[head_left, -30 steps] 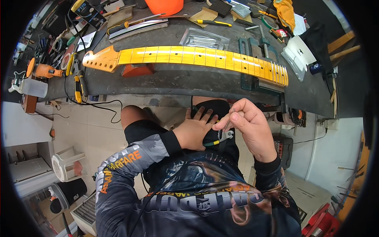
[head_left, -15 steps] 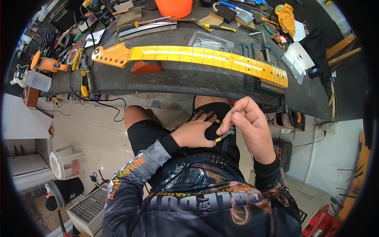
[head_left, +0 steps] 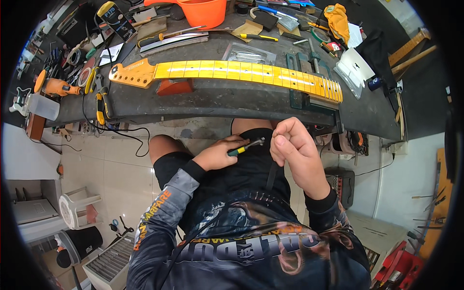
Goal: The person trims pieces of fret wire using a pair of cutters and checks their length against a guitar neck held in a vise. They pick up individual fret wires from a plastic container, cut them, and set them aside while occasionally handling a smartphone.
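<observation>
My left hand rests over my lap, its fingers wrapped round the green and yellow handles of a pair of pliers, whose metal jaws point right. To the right, my right hand is raised, with thumb and forefinger pinched together. Whatever sits in that pinch is too small to make out. Beyond both hands, a glossy yellow guitar neck lies across the bench, its headstock to the left. Several fret wires stick out past the edges at its right end. A red-brown block is under the headstock end.
The neck's right part lies over a green vise on the dark bench. Yellow-handled pliers, an orange power tool, files, an orange dipper and a bag of metal pieces are about. A black cable hangs at the front.
My left hand has taken up the pliers from my lap and drawn slightly left with them. My right hand keeps its pinch and has shifted slightly left. The view has shifted a little.
</observation>
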`<state>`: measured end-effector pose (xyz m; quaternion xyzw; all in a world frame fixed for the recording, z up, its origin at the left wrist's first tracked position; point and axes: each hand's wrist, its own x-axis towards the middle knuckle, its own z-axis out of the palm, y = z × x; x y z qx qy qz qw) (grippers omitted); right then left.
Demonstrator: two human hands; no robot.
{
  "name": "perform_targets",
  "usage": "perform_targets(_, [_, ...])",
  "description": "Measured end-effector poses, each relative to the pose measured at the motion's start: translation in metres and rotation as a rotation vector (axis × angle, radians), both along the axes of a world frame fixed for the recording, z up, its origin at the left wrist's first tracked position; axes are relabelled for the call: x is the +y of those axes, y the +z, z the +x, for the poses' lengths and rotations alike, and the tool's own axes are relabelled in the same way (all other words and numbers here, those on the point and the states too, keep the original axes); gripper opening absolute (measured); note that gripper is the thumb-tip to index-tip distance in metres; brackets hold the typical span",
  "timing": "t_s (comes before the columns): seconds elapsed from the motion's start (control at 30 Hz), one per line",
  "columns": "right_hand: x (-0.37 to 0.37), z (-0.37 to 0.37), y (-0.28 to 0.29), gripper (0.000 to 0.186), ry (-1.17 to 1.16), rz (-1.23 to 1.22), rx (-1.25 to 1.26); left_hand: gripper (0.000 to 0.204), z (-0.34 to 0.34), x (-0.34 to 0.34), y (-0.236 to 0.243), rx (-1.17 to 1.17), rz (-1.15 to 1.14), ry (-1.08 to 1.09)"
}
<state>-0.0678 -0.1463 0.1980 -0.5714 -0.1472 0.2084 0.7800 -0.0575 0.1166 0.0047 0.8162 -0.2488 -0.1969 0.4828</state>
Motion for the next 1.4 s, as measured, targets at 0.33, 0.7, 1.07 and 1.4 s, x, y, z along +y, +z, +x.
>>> perform_targets(0.33, [0.0,0.01,0.002,0.011,-0.118,0.047,0.045,0.056,-0.017,0.011,0.021,-0.304,0.186,0.299])
perform_targets(0.7, [0.034,0.026,-0.009,0.01,-0.101,-0.016,-0.087,0.049,-0.063,0.017,0.147,-0.123,-0.079,0.603])
perform_targets(1.07, [0.047,0.034,-0.011,0.01,-0.016,-0.049,-0.09,0.082,-0.055,0.002,0.167,-0.119,-0.02,0.634])
perform_targets(1.4, [0.041,0.042,-0.03,0.009,-0.066,-0.205,-0.301,0.08,-0.055,0.0,0.168,-0.021,-0.001,0.596])
